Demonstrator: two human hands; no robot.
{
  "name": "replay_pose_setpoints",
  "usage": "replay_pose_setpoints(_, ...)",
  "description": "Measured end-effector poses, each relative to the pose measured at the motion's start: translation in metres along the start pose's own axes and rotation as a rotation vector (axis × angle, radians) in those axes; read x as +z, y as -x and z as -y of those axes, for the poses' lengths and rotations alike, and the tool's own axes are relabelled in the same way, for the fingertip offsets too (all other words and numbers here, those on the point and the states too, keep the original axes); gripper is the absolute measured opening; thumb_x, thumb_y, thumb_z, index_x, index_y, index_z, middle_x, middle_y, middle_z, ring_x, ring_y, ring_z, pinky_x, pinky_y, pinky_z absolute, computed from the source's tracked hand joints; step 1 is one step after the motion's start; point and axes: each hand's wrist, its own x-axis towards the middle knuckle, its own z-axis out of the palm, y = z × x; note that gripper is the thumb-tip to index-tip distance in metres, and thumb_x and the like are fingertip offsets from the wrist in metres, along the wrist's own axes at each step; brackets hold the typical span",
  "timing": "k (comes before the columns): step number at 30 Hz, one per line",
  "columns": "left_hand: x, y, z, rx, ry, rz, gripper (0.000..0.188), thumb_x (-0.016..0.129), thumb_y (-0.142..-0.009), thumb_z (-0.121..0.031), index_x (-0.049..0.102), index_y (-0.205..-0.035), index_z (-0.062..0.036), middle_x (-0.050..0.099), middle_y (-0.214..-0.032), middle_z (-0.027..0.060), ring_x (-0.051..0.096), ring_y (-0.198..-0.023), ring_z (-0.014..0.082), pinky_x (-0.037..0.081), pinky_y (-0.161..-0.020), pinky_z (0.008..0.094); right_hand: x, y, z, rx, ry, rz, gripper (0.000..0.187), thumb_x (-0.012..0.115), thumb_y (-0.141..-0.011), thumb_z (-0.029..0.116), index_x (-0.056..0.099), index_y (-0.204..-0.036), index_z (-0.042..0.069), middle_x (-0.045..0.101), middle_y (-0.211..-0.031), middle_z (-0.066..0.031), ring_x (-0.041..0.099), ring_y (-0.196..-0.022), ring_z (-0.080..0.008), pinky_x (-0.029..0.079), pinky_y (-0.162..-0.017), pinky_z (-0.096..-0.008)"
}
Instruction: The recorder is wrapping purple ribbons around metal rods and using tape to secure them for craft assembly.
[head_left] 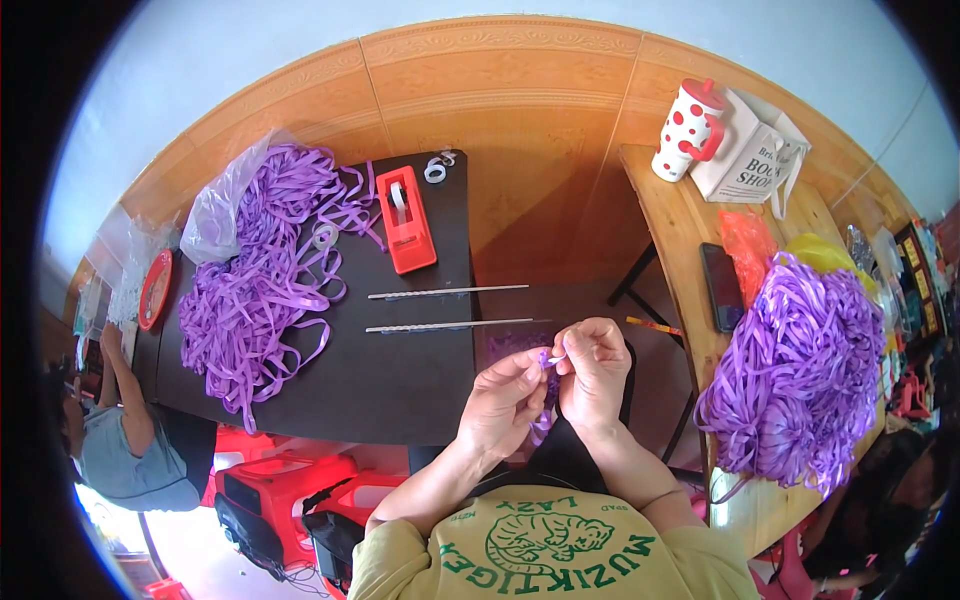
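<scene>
- Just off the right edge of the black desk (400,385), in the head view, the left hand (500,405) pinches a purple ribbon (543,361); the right hand (592,375) pinches a small white strip (557,359) against it.
- Ribbon and strip meet between both hands' fingertips, the strip running roughly sideways.
- Of the two, the left hand is nearer the desk.

Small workroom, seemingly: purple ribbon (240,325) heaped on dark table (410,375) and wooden table (690,215); red tape dispenser (412,245).
</scene>
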Motion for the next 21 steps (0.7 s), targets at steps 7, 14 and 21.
replay_pose_setpoints(7,-0.008,-0.003,0.001,0.008,0.002,0.057,0.008,0.057,-0.09,-0.008,0.062,-0.096,-0.007,0.058,-0.078,0.0027,0.045,-0.056,0.0076,0.029,-0.043,0.0169,-0.01,0.0,-0.008,0.042,-0.014,-0.014,0.011,0.064,-0.084,0.004,0.054,-0.082,0.006,0.059,-0.075,-0.0075,0.048,-0.055,-0.0073,0.038,-0.049,-0.0173)
replay_pose_setpoints(14,-0.017,-0.005,0.006,0.006,0.036,0.084,0.01,0.055,-0.09,-0.005,0.061,-0.099,-0.0038,0.06,-0.085,0.0022,0.047,-0.059,0.0057,0.03,-0.043,0.0156,-0.006,0.0,-0.008,0.076,-0.051,-0.09,0.013,0.067,-0.082,0.002,0.055,-0.08,0.005,0.06,-0.072,-0.0057,0.049,-0.05,-0.0067,0.038,-0.047,-0.0175)
replay_pose_setpoints(21,-0.017,-0.005,0.005,0.012,0.027,0.057,0.014,0.055,-0.09,-0.004,0.063,-0.102,-0.0031,0.062,-0.087,0.0024,0.047,-0.058,0.0054,0.03,-0.043,0.0155,-0.013,0.005,-0.018,0.031,0.043,-0.086,0.012,0.067,-0.083,0.005,0.054,-0.081,0.006,0.058,-0.072,-0.0047,0.046,-0.051,-0.006,0.036,-0.044,-0.0173)
